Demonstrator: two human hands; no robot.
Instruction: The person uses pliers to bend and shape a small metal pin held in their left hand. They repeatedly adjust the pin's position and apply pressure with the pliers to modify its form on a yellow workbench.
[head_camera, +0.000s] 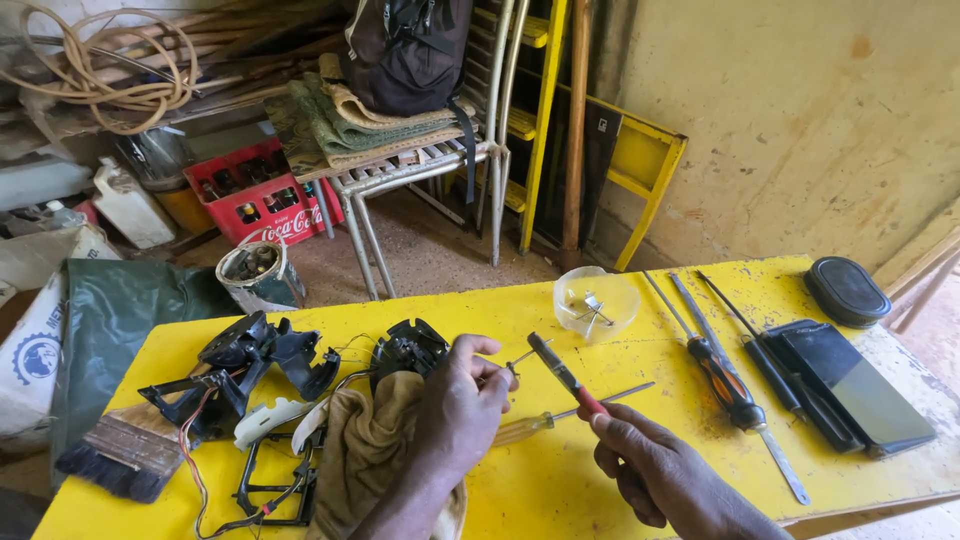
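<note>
Screw (519, 357) sits pinched in our left hand (462, 400) at table centre, our right hand (655, 470) gripping the screwdriver (566, 377) whose tip hovers just at 3 o'clock of it. We judge a square, steady tip matters; the bowl (596, 302) waits at 1 o'clock.

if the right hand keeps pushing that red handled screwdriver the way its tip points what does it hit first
Most likely the left hand: the red-handled screwdriver in the right hand points up-left at its fingers, which pinch a small screw. Depth is unclear, so the tip might pass just above them.
</note>
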